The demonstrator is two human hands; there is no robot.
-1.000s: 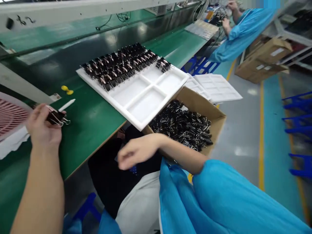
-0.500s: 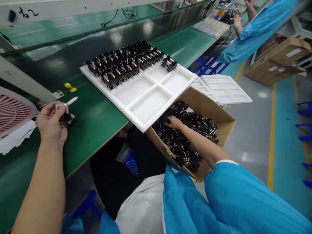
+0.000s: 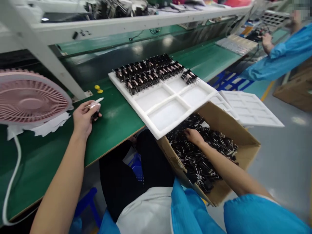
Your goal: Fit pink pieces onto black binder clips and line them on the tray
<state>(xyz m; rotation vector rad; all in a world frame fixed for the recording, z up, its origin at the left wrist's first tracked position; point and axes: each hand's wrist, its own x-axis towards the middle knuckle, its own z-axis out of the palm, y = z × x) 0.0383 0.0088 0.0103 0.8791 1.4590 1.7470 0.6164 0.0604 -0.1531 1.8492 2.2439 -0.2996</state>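
The green counter runs under a white rail; its near edge is cut off at the left of the picture. On it, overhanging that near edge, lies the white foam tray, the landmark here. Its far compartments are packed with black binder clips; the near compartments are bare.

Left of the tray stands a pink fan, partly out of frame. Below the tray's overhang sits an open cardboard box heaped with loose clips, their shapes hard to tell apart. Right of the tray lie spare white trays.

The right hand is down among the clips in the box, fingers curled; whether it grips one cannot be told. The left hand, left of the tray on the counter, is closed around a small dark item, mostly hidden, beside a white pen.

Compared with half a second ago, the view has lifted, showing more fan and shelf; both hands hold their places. Bare counter lies between left hand and tray.
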